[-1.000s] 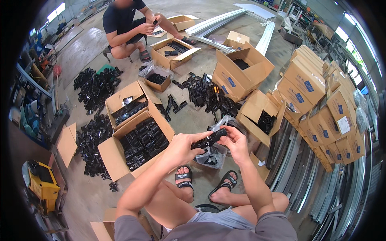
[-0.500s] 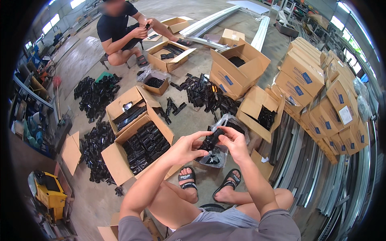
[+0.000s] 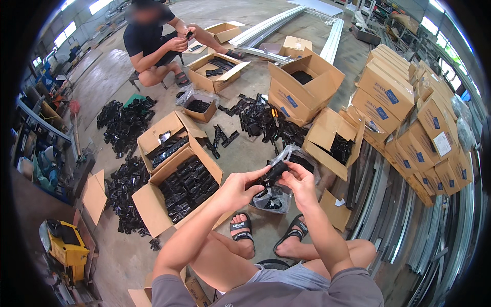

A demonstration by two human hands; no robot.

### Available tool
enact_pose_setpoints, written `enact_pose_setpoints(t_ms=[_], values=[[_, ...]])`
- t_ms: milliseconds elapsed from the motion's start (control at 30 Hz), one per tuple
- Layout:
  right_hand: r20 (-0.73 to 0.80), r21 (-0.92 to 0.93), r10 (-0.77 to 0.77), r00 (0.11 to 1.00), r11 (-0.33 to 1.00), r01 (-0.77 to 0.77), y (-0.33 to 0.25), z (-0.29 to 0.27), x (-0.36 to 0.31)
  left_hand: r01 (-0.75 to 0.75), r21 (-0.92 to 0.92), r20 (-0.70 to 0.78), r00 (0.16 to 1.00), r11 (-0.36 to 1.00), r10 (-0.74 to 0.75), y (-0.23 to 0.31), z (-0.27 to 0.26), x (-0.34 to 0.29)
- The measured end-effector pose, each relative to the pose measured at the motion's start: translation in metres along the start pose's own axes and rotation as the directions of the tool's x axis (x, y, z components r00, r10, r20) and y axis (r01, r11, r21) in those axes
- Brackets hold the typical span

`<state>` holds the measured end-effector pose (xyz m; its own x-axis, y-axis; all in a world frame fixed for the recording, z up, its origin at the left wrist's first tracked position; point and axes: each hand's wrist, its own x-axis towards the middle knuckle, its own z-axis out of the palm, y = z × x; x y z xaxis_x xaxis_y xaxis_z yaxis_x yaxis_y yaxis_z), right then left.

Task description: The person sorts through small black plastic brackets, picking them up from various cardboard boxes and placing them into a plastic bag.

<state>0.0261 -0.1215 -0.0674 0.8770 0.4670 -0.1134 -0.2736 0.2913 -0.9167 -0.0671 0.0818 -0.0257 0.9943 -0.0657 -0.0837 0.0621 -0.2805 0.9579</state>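
Note:
Between my two hands is a glossy black plastic part [image 3: 274, 173], roughly tube-shaped and tilted; its exact kind is hard to make out. My left hand [image 3: 245, 187] grips its lower left end with thumb and fingers. The fingers of my right hand [image 3: 298, 183] close on its upper right end. Right below sits a box lined with a clear plastic bag [image 3: 279, 200], with small black pieces in it. To the left, an open carton [image 3: 153, 207] is packed with rows of similar black parts.
A loose heap of black parts [image 3: 128, 192] lies left of the carton, another pile [image 3: 261, 117] farther ahead. A co-worker [image 3: 153, 46] sits at the far left, handling a small black piece. Stacked cartons [image 3: 386, 97] and long metal profiles [image 3: 378, 204] line the right side.
The black part has turned slightly between my fingers, and both hands have shifted a little. The whole view has moved slightly. The co-worker's hands have barely moved.

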Motion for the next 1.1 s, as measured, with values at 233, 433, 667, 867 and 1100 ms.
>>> enact_pose_setpoints(t_ms=[233,433,667,867,1100], values=[[0.027,0.040,-0.061,0.998,0.997,0.060,-0.001,0.003,-0.005,-0.139,0.281,-0.053,0.986,0.950,0.160,0.020,-0.002,-0.009],[0.027,0.070,-0.075,0.997,0.995,0.073,0.000,0.003,-0.004,-0.163,0.261,-0.037,0.983,0.952,0.179,0.030,-0.003,-0.012],[0.034,0.042,-0.083,0.996,0.996,0.082,0.003,0.006,-0.005,-0.138,0.284,-0.055,0.986,0.949,0.160,0.025,-0.006,-0.014],[0.037,0.019,-0.081,0.996,0.997,0.080,0.004,0.006,-0.002,-0.151,0.304,-0.062,0.982,0.940,0.178,0.018,-0.009,-0.012],[0.040,0.012,-0.079,0.996,0.997,0.078,0.001,0.014,-0.003,-0.153,0.325,-0.023,0.985,0.933,0.169,0.022,-0.009,-0.014]])
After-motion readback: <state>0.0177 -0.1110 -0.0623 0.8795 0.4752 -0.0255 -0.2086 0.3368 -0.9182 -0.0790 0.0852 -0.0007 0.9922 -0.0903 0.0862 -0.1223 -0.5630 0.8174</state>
